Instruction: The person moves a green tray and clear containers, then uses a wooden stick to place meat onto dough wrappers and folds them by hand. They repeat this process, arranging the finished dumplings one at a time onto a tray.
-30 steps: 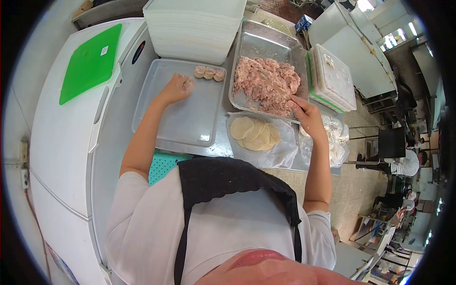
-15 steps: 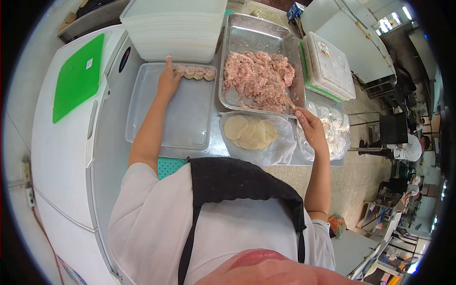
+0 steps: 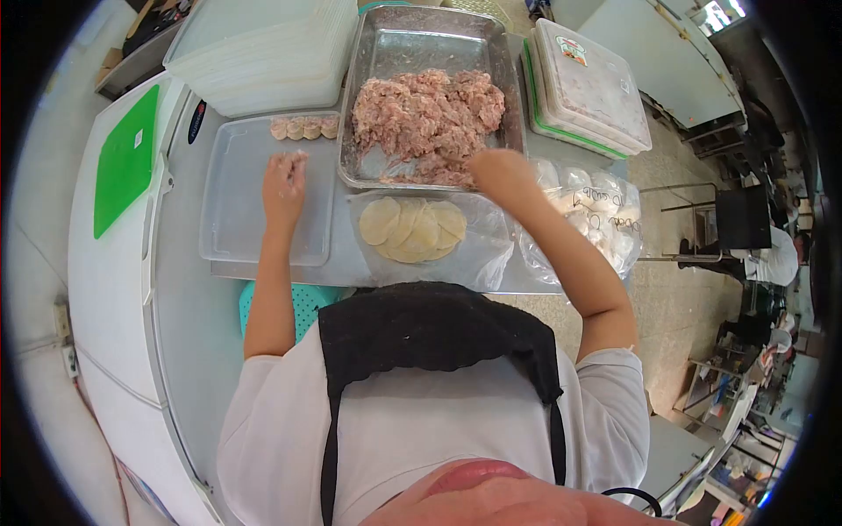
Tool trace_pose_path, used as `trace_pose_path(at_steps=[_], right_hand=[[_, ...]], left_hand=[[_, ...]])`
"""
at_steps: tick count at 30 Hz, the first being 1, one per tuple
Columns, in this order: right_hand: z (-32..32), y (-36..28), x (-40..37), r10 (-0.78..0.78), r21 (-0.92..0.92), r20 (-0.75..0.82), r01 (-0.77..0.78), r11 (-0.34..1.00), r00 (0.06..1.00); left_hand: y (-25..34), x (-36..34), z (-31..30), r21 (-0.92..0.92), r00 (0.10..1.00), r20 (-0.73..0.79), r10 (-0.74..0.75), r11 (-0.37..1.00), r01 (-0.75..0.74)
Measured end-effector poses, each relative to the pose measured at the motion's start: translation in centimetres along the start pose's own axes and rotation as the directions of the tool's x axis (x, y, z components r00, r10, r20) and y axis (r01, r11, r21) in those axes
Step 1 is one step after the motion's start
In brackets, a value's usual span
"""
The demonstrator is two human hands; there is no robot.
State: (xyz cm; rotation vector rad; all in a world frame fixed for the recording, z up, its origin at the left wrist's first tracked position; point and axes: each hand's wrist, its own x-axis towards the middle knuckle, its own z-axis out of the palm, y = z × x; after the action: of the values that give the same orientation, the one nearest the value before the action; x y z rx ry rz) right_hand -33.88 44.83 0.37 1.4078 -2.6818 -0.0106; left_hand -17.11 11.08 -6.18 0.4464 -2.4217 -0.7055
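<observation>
My left hand [image 3: 285, 182] hovers over a translucent plastic tray [image 3: 237, 230], just short of a row of several open-topped meat dumplings [image 3: 303, 128] along its far edge. Its fingers are loosely bent and apart, smeared with meat, and nothing shows in them. My right hand [image 3: 500, 170] is closed at the near right corner of a metal pan [image 3: 431, 46] of ground meat [image 3: 425, 114]. The thin stick-like utensil it held half a second ago is now hidden by the hand and meat. Round dough wrappers [image 3: 412, 230] lie overlapping on a plastic sheet [image 3: 484, 254] in front of the pan.
Stacked translucent trays [image 3: 263, 53] stand behind the dumpling tray. Right of the pan are lidded containers [image 3: 589, 88] and plastic bags of pale contents [image 3: 592, 210]. A white freezer [image 3: 123, 289] with a green board [image 3: 127, 162] is at left. Another person [image 3: 772, 257] is far right.
My left hand has drawn back from the dumplings towards me. My right hand has turned and moved in over the pan's near corner. The whole view has shifted, moving the table contents left.
</observation>
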Motion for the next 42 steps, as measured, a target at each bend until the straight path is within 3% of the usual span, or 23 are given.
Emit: trace_pose_path(at_steps=[3, 5, 7, 8, 10, 11, 14, 16, 17, 19, 23, 26, 28, 29, 31, 32, 34, 35, 37, 38, 40, 41, 42], right_hand=[[-2.1, -1.8, -0.9, -0.148, 0.024, 0.073, 0.147, 0.989, 0.986], [-4.2, -0.1, -0.5, -0.257, -0.086, 0.072, 0.262, 0.961, 0.964], [-4.5, 2.2, 1.7, -0.224, -0.057, 0.081, 0.229, 0.972, 0.971], [-4.3, 2.9, 2.3, -0.178, -0.039, 0.093, 0.182, 0.982, 0.98], [0.6, 2.4, 1.4, -0.266, 0.028, 0.033, 0.266, 0.964, 0.963], [2.2, 1.9, 1.5, -0.335, 0.079, -0.04, 0.337, 0.938, 0.941], [-0.6, 1.1, 0.9, -0.359, 0.04, -0.008, 0.359, 0.932, 0.933], [-2.7, 2.8, 1.6, -0.388, 0.007, 0.056, 0.388, 0.922, 0.92], [-2.5, 3.0, 1.8, -0.391, 0.009, 0.057, 0.391, 0.92, 0.919], [-1.9, 3.0, 2.2, -0.234, -0.017, 0.086, 0.237, 0.971, 0.968], [1.0, -1.6, 1.1, -0.297, 0.123, 0.027, 0.292, 0.949, 0.955], [1.2, -3.5, 1.2, -0.245, 0.168, 0.066, 0.231, 0.958, 0.967], [0.4, -3.8, 1.6, -0.249, 0.308, 0.027, 0.229, 0.923, 0.968], [1.0, -3.5, 1.8, -0.243, 0.302, 0.029, 0.223, 0.927, 0.97], [2.1, -2.2, 2.3, -0.201, 0.619, 0.045, 0.131, 0.774, 0.979], [1.9, -1.8, 2.1, -0.189, 0.611, 0.043, 0.124, 0.782, 0.981], [-0.2, -1.8, 1.5, -0.035, 0.83, 0.364, -0.308, 0.465, 0.931], [-0.8, -2.0, 1.3, -0.018, 0.827, 0.366, -0.316, 0.465, 0.931], [-1.7, -2.5, 1.0, 0.107, 0.926, 0.332, -0.346, 0.154, 0.937], [-1.8, -2.9, 1.0, 0.124, 0.925, 0.33, -0.347, 0.155, 0.936], [-2.2, -4.3, 1.3, 0.229, 0.961, 0.239, -0.263, 0.08, 0.944], [-1.2, -4.8, 1.5, 0.247, 0.961, 0.235, -0.262, 0.084, 0.94], [-0.2, -5.7, 1.8, 0.299, 0.911, -0.13, -0.005, 0.412, 0.945]], left_hand=[[4.7, -3.4, -0.1, -0.077, 1.0, -0.009, -0.03, 0.997, 0.029], [7.3, -5.6, 0.7, -0.123, 0.999, -0.026, -0.027, 0.992, 0.024], [9.0, -7.3, 1.8, -0.202, 0.993, 0.067, 0.1, 0.976, -0.085], [9.5, -7.7, 2.4, -0.194, 0.994, 0.064, 0.089, 0.978, -0.075], [10.0, -8.5, 3.5, -0.206, 0.973, 0.229, 0.024, 0.978, 0.024], [9.7, -8.9, 4.0, -0.199, 0.975, 0.223, 0.017, 0.98, 0.028], [8.8, -9.9, 5.3, -0.229, 0.946, 0.316, -0.072, 0.962, 0.15], [8.3, -10.2, 5.2, -0.305, 0.902, 0.363, -0.233, 0.885, 0.351], [8.0, -10.1, 5.1, -0.303, 0.901, 0.363, -0.237, 0.884, 0.355], [7.8, -9.9, 4.6, -0.365, 0.929, 0.327, -0.173, 0.884, 0.293], [7.6, -9.6, 3.9, -0.368, 0.935, 0.286, -0.209, 0.877, 0.309], [6.5, -8.8, 3.9, -0.447, 0.916, 0.293, -0.273, 0.808, 0.384], [6.0, -7.6, 3.6, -0.678, 0.835, 0.471, -0.286, 0.488, 0.549], [6.0, -7.4, 3.4, -0.682, 0.836, 0.473, -0.278, 0.486, 0.547], [6.7, -6.4, 3.0, -0.641, 0.808, 0.57, -0.151, 0.534, 0.552], [6.8, -5.7, 2.9, -0.647, 0.81, 0.571, -0.135, 0.534, 0.545], [7.2, -4.3, 2.8, -0.643, 0.769, 0.607, -0.203, 0.444, 0.624], [7.6, -3.3, 2.9, -0.643, 0.767, 0.614, -0.187, 0.444, 0.624], [9.0, -0.4, 3.6, -0.755, 0.737, 0.655, -0.164, -0.154, 0.637], [10.1, 1.0, 3.9, -0.751, 0.736, 0.661, -0.148, -0.154, 0.643], [12.3, 3.7, 4.3, -0.71, 0.736, 0.666, -0.124, -0.409, 0.573], [13.3, 4.8, 4.2, -0.702, 0.735, 0.67, -0.105, -0.409, 0.582], [14.1, 5.8, 4.0, -0.664, 0.751, 0.655, -0.083, -0.537, 0.52]])
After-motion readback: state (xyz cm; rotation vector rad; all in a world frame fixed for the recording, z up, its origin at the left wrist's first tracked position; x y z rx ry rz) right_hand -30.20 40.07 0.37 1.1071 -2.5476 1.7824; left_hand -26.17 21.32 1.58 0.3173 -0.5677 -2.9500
